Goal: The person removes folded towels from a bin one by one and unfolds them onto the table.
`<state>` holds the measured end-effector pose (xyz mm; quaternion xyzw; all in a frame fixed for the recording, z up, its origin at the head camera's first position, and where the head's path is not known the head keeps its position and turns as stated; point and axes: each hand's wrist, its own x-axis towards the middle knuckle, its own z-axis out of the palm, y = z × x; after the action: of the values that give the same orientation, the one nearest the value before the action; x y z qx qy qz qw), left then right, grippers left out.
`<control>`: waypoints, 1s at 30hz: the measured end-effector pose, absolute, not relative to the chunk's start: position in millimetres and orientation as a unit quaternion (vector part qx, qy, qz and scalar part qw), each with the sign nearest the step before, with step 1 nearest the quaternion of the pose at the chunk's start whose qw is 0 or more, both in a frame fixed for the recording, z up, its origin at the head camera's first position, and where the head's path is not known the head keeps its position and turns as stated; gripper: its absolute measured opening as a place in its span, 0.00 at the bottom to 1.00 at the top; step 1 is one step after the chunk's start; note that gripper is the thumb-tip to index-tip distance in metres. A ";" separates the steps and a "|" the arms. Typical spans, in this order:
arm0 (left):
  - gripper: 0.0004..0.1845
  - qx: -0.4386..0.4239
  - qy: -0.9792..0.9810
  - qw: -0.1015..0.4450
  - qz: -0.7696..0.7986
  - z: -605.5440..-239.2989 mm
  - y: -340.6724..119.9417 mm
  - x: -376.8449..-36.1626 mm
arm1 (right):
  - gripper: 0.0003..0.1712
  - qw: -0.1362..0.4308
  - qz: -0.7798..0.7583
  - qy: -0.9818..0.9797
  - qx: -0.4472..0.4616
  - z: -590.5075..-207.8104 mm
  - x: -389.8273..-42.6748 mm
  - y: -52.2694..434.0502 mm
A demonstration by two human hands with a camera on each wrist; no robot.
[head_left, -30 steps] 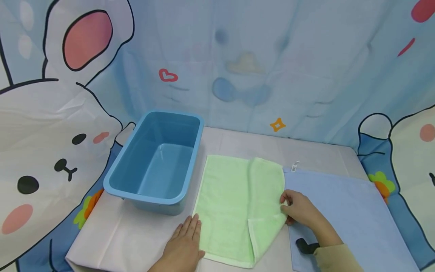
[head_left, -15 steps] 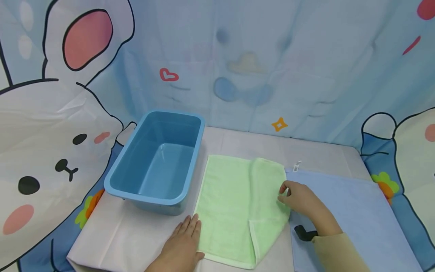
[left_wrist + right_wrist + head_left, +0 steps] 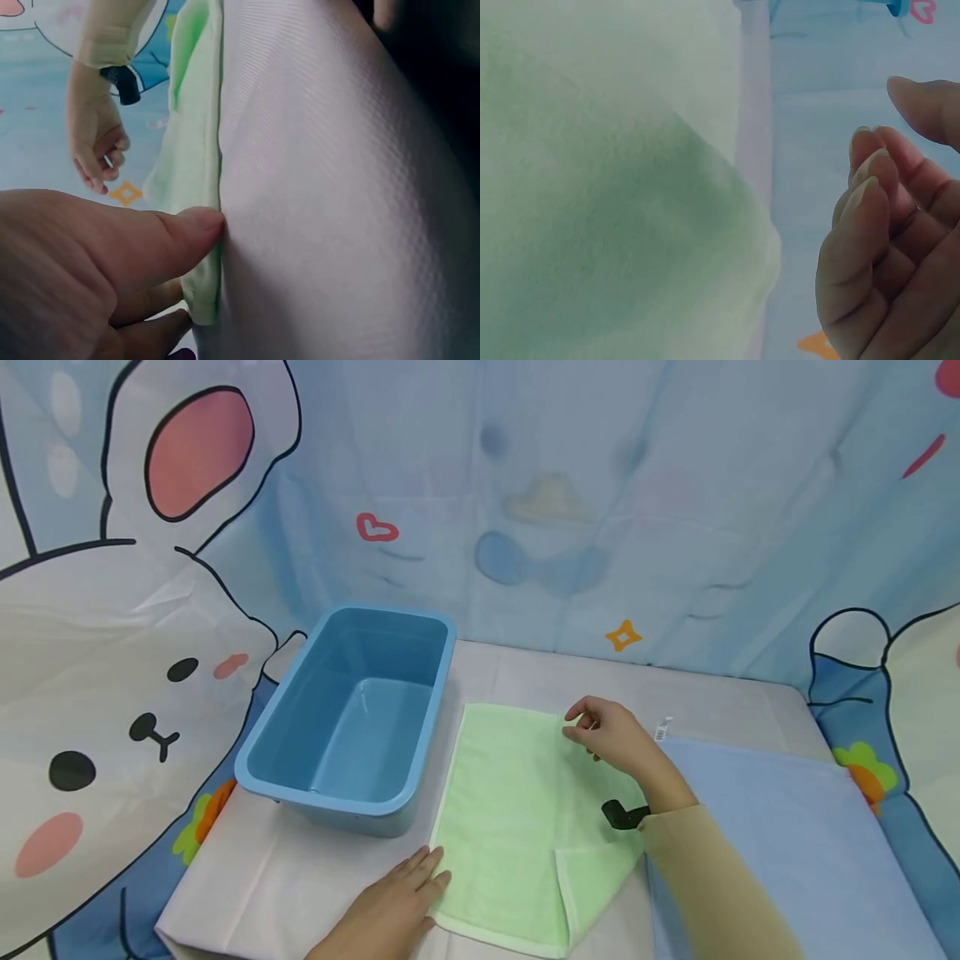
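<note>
Green towel point(image 3: 517, 810) flat at table centre, bin point(image 3: 352, 710) at 9 o'clock. Left hand point(image 3: 390, 906) flat, pinning near-left corner. Right hand point(image 3: 611, 735) loosely curled, empty, above far edge. Risk: folded layer shifts if pin lifts.

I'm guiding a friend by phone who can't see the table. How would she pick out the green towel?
Find the blue tub on the table. The green towel lies flat just right of it. Unlike the blue cloth farther right, it is pale green with one near corner folded over.

Near edge of green towel point(image 3: 510, 810) and blue cloth point(image 3: 780, 835) beyond the frame.
</note>
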<state>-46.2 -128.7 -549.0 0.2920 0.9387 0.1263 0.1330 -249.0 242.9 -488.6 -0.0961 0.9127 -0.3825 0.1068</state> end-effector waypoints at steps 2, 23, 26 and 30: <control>0.34 0.297 0.938 0.123 0.133 -549.7 -130.8 -45.4 | 0.18 0.107 -0.392 0.909 -0.093 -489.9 -255.8 239.1; 0.13 0.045 0.876 0.155 0.454 -553.8 -114.9 -62.3 | 0.17 0.104 -0.386 0.916 -0.022 -515.7 -245.9 271.2; 0.05 0.017 0.873 0.148 0.464 -555.6 -113.1 -65.5 | 0.19 0.077 -0.377 0.923 0.002 -518.1 -244.4 278.7; 0.04 0.004 0.876 0.135 0.464 -557.8 -111.7 -67.3 | 0.24 0.044 -0.348 0.936 0.033 -521.6 -252.9 292.8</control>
<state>-67.3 -111.7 -557.8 0.0044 0.8757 0.4636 0.1348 -252.9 292.8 -521.6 0.0332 0.9358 -0.3481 0.0441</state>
